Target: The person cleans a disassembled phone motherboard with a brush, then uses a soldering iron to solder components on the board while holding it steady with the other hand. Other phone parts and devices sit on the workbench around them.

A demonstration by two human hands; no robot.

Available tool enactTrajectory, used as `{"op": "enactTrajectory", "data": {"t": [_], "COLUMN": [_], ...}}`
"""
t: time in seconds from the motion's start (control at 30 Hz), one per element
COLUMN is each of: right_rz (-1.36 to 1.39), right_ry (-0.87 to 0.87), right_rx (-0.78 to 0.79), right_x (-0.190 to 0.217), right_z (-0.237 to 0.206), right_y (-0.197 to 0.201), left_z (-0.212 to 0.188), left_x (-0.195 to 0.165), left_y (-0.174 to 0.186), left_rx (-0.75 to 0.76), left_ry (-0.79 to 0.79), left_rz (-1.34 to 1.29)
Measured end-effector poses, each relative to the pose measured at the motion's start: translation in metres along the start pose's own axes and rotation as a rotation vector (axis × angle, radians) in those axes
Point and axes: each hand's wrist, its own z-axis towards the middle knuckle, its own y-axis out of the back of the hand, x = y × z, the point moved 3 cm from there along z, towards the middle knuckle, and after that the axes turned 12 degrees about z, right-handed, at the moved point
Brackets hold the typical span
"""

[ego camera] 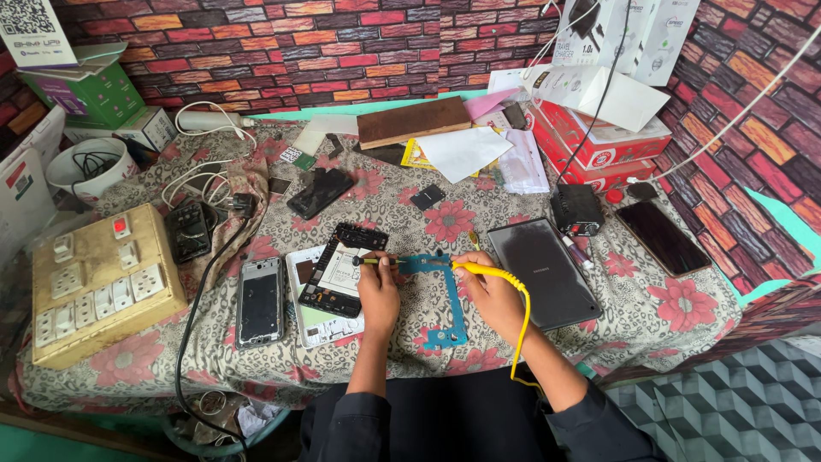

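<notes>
Holding item one, a yellow-corded soldering iron (479, 269), your right hand (496, 295) has its fingers pinched around the handle. Your left hand (379, 291) has fingers curled on a thin probe (369, 261). Between them on the floral cloth (650, 316): a blue circuit board (445, 291), beside an opened phone frame (342, 269).

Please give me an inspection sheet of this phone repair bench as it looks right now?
Surface: table under a floral cloth.
Job's things: blue circuit board; yellow-handled soldering iron.
Clutter: opened phone frame, silver phone shell, tablet, dark phone, red boxes.
Hands: left hand holds a small tool on the board; right hand grips the iron.
Cables: yellow iron cord; black cord.
Surroundings: switch board; brick-pattern wall.
</notes>
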Motion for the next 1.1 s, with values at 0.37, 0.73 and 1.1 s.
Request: {"op": "enactTrajectory", "data": {"t": [0.37,0.73,1.1], "right_rz": [0.030,-0.009,0.020], "right_ry": [0.009,0.036,0.018], "right_rx": [-0.005,0.015,-0.012], "right_x": [-0.0002,0.0047,-0.0024], "right_z": [0.0011,-0.0007,0.0025], "right_y": [0.0008,-0.0015,0.0039], "left_z": [-0.0002,-0.0003,-0.0003], "left_x": [-0.0027,0.0006,0.0001], "left_y": [0.0002,0.0000,0.0000], "left_rx": [-0.002,-0.005,0.004], "left_ry": [0.002,-0.018,0.019], "left_rz": [-0.014,-0.030,-0.023]}}
